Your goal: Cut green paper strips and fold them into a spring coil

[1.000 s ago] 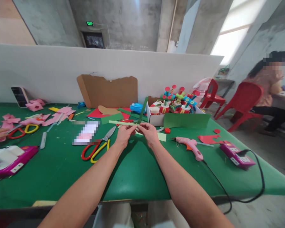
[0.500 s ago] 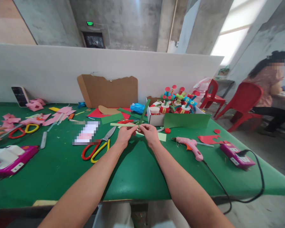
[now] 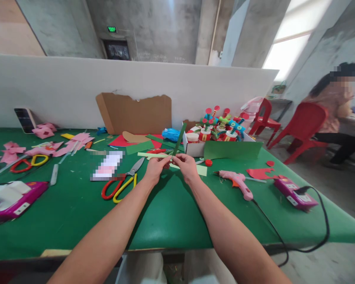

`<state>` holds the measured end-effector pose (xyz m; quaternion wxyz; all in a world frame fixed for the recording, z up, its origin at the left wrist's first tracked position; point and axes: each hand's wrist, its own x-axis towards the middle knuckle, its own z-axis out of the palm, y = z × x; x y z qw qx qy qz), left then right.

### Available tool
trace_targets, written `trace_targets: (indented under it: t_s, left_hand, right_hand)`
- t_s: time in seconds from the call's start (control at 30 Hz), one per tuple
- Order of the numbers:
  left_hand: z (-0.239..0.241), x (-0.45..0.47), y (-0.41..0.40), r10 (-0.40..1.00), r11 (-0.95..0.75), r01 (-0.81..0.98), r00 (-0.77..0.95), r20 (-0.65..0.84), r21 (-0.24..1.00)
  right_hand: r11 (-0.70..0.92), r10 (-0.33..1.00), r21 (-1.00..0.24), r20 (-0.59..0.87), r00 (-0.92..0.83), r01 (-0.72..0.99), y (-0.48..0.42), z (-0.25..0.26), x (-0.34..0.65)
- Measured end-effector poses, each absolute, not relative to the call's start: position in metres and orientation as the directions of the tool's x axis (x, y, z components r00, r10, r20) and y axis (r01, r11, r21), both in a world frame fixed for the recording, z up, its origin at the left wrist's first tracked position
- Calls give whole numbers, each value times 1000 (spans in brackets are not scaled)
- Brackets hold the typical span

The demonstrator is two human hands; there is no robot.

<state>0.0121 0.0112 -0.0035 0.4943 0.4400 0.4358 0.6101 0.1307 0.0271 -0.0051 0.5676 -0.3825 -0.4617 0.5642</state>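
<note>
Above the green table, my left hand (image 3: 157,167) and my right hand (image 3: 187,165) meet, fingertips pinched together. Between them are two paper strips set at an angle: a light green strip (image 3: 150,155) pointing left and a dark green strip (image 3: 180,138) rising up and away. Fingers hide the place where the strips join. A pale green piece of paper (image 3: 201,170) lies just beyond my right hand. Scissors (image 3: 127,176) with one red and one yellow handle rest open beside my left hand. A pink hot glue gun (image 3: 236,182) lies to the right.
A white box (image 3: 194,150) of red, green and blue figures stands at the back. Brown cardboard (image 3: 136,114) leans on the white partition. Purple power strips (image 3: 296,193) sit at both sides, one with a black cable. Pink cut paper (image 3: 12,152) and a second pair of scissors (image 3: 20,165) lie left.
A co-worker's hand at the left edge has gone out of view, showing pink paper there. My hands stay nearly in place; the dark green strip has shifted very slightly.
</note>
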Motion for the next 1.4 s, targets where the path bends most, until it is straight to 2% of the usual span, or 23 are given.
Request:
trace_targets:
  t_s: [0.23, 0.37, 0.6, 0.73, 0.97, 1.1, 1.23, 1.4]
  left_hand:
    - [-5, 11, 13, 980, -158, -185, -146, 132, 970]
    - [-2, 13, 11, 983, -140, -180, -140, 115, 974]
    - [-3, 12, 13, 989, -59, -296, -147, 16, 953]
    - [-3, 12, 13, 989, -53, -298, -149, 9, 953]
    - [-2, 14, 10, 979, -155, -210, -164, 122, 965]
    - [-2, 10, 15, 965, -133, -316, -256, 51, 939]
    - [1, -3, 22, 923, -150, -442, -383, -36, 884]
    - [5, -16, 24, 852, -230, -455, -522, -49, 860]
  right_hand:
    - [-17, 991, -936, 31, -129, -351, 25, -4, 132]
    - [25, 996, -946, 53, -75, -324, 25, -3, 132]
    - [69, 997, -952, 78, -17, -298, 28, -5, 131]
    - [101, 995, -966, 102, 7, -237, 28, -5, 131]
    - [197, 980, -978, 198, -2, -71, 26, -5, 131]
    - [204, 979, -977, 204, 6, -62, 29, -7, 132]
    - [170, 983, -984, 165, 87, -56, 37, -8, 140]
    - [142, 966, -976, 100, 240, -165, 41, -5, 150]
